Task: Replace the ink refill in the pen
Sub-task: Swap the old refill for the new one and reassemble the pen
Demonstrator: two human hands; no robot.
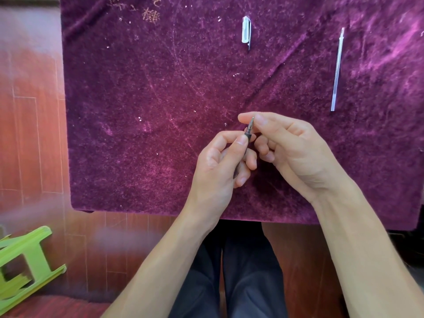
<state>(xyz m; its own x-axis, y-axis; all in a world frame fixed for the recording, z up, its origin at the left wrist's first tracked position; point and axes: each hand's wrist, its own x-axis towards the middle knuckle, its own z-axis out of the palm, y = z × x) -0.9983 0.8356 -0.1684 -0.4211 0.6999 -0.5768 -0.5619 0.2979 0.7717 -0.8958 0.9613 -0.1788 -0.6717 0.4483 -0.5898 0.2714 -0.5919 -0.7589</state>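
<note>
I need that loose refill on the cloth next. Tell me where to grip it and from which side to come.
Pinch the refill at mid-length, from above, fingertips on its two long sides. It lies flat on the cloth, thin and straight, tip pointing away, with bare cloth around it. The right hand is nearer, but both hands are busy with the pen.

A: pen (249, 131) — how much shows?
B: Only the tapered tip end, between the right hand (291, 152) fingertips and the left hand (220, 166) thumb. Barrel is hidden behind the left fingers.
A: Tip seated or loose?
B: Too small to tell.
A: Anything cropped?
B: Green stool (25, 265), cut by left edge. Floor beside it blurred. Forearms run off the bottom.
</note>
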